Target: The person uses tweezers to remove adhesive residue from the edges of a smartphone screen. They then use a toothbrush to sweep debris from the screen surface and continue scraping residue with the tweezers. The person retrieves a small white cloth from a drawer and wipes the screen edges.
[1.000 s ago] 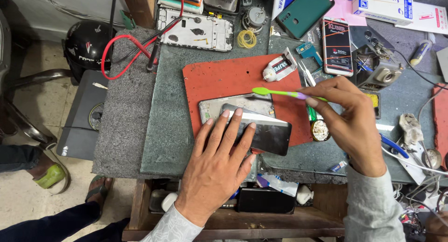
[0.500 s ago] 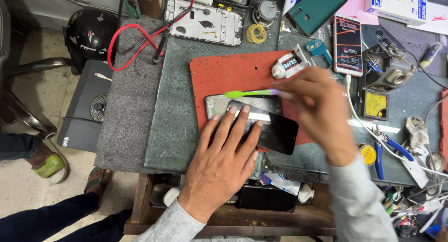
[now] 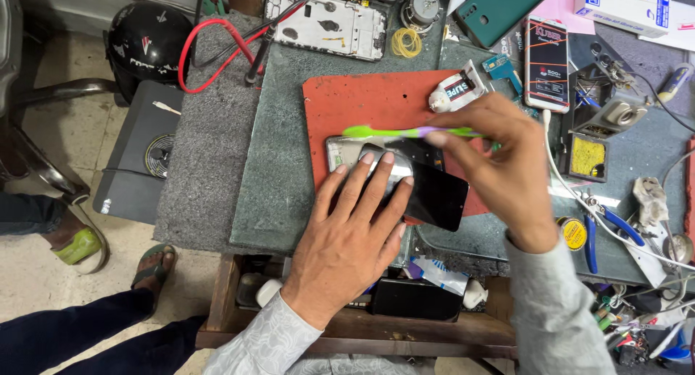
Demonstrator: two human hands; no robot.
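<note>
While the left hand (image 3: 355,230) lies flat with its fingers spread and pressing down on an opened phone (image 3: 405,176), the right hand (image 3: 499,165) pinches the handle of a green and purple toothbrush (image 3: 405,132) between thumb and fingertips. In the head view the phone sits on a red mat (image 3: 362,103) in the middle of the grey stone bench (image 3: 282,179), its metal back frame towards the left and its dark glass screen panel (image 3: 434,195) swung out to the right, partly over the mat's lower edge. The toothbrush is held level just above the phone's upper edge, with its green head pointing left. A small white glue tube (image 3: 456,91) lies at the mat's upper right corner, near the right hand. Further back on the bench are a bare phone frame (image 3: 326,22), a coil of yellow rubber bands (image 3: 407,42), a dark green phone case (image 3: 499,9) and another phone (image 3: 546,55). Blue-handled pliers (image 3: 604,230) lie to the right, and a black helmet (image 3: 148,42) with a red wire (image 3: 210,56) sits at the far left.
</note>
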